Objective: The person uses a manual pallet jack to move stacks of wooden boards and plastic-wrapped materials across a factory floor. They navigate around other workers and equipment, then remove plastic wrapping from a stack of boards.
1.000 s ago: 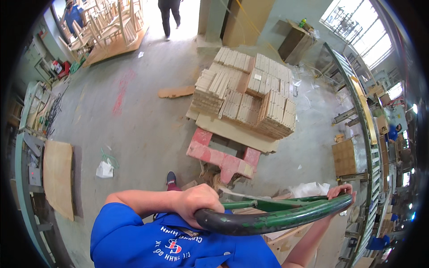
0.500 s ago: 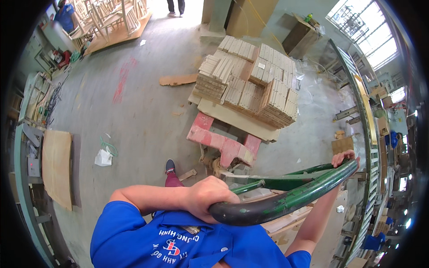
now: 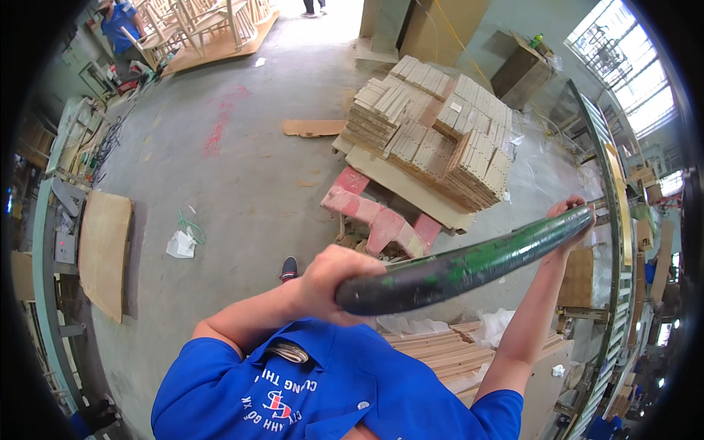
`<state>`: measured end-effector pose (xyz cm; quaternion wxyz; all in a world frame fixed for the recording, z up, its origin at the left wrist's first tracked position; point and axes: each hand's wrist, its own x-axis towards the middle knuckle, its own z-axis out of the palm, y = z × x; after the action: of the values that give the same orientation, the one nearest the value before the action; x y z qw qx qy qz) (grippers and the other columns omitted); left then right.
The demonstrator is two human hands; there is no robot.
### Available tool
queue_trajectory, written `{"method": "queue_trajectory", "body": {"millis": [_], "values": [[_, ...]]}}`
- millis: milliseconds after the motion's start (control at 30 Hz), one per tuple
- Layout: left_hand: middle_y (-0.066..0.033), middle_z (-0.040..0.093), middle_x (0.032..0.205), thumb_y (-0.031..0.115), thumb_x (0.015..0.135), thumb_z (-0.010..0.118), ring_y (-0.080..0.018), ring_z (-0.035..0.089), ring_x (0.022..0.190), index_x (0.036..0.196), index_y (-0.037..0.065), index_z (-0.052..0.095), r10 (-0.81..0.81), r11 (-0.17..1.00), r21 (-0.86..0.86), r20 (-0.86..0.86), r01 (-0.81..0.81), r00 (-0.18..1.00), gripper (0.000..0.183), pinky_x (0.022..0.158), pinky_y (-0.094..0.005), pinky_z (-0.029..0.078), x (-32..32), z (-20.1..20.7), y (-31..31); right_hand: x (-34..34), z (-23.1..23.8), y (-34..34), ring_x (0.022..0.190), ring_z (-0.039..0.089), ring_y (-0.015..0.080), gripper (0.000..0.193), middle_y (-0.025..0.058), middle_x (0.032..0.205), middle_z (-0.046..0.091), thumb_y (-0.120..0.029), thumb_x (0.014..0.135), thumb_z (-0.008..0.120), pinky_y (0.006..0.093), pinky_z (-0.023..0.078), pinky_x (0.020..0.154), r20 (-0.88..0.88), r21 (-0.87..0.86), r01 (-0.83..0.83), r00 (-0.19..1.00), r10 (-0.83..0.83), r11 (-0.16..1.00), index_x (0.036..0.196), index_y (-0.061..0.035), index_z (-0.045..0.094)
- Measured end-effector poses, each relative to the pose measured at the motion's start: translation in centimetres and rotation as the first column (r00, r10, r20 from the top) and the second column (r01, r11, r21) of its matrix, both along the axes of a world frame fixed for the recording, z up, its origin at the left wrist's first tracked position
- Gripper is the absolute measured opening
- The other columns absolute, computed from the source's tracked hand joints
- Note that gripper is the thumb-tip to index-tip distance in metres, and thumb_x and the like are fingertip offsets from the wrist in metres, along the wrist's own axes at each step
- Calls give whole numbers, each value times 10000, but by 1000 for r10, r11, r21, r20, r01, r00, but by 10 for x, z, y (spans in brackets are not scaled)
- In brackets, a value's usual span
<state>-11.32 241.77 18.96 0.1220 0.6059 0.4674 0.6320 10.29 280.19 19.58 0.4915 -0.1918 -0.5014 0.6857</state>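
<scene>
A thick curved handle (image 3: 455, 271), green paint worn down to dark patches, spans the space in front of my chest. My left hand (image 3: 334, 282) is closed round its near left end, and my right hand (image 3: 576, 213) grips the far right end. Beyond the handle stands a pallet jack (image 3: 374, 220) with chipped red and pink paint; most of the shaft between is hidden by the handle. On the jack's forks rests a board base (image 3: 407, 183) bearing stacks of light wooden slats (image 3: 418, 125).
Behind the handle, near my body, lie long wooden strips (image 3: 447, 352) with plastic sheeting. A green roller conveyor (image 3: 609, 242) runs along the right. A leaning wooden panel (image 3: 106, 257) stands left. A person in blue (image 3: 121, 33) is by wooden chair frames (image 3: 198, 26) at far left.
The handle has risen away from my body, tilting up with both hands still on it. The surroundings have shifted rightward in the view.
</scene>
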Motion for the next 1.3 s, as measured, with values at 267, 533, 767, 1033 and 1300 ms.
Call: {"method": "queue_trajectory", "body": {"millis": [267, 533, 767, 1033, 1300], "values": [[-4, 578, 768, -32, 689, 630, -79, 561, 716, 1007, 5, 538, 331, 943, -44, 20, -330, 943, 334, 641, -222, 452, -43, -30, -3, -1, -38, -55, 392, 416, 134, 423, 33, 562, 498, -462, 890, 377, 274, 317, 362, 6, -43, 343, 939, -343, 938, 739, -95, 525], [37, 558, 697, 13, 738, 568, -48, 516, 534, 1033, 46, 577, 327, 943, -139, 232, -302, 916, 297, 493, -205, 424, -157, -106, 102, 10, -122, -234, 379, 358, 106, 584, 22, 488, 395, -620, 886, 294, 211, 286, 367, 10, 317, 625, 750, -661, 713, 771, -69, 450], [-121, 639, 874, 181, 718, 606, -274, 613, 881, 1007, 119, 583, 257, 870, -462, 121, -175, 959, 297, 797, -363, 455, -189, -185, 253, -64, -211, -280, 473, 404, 101, 503, 45, 612, 431, -479, 893, 480, 219, 327, 400, -48, 556, 717, 534, -844, 421, 980, 14, 444], [-123, 641, 910, 207, 719, 573, -281, 600, 941, 1012, 121, 582, 76, 917, -395, 23, -61, 997, 306, 813, -366, 443, -123, -246, 347, -47, -297, -248, 479, 401, 101, 364, 39, 607, 430, -350, 920, 492, 225, 316, 425, -40, 486, 838, 307, -951, 250, 909, 12, 457], [-121, 644, 924, 221, 726, 582, -285, 605, 934, 1010, 112, 584, 9, 932, -361, -38, -23, 999, 304, 794, -355, 451, -58, -257, 425, 21, -307, -167, 452, 396, 90, 252, 25, 581, 420, -288, 935, 487, 214, 308, 392, -93, 447, 877, 242, -966, 177, 869, -56, 416]]}}
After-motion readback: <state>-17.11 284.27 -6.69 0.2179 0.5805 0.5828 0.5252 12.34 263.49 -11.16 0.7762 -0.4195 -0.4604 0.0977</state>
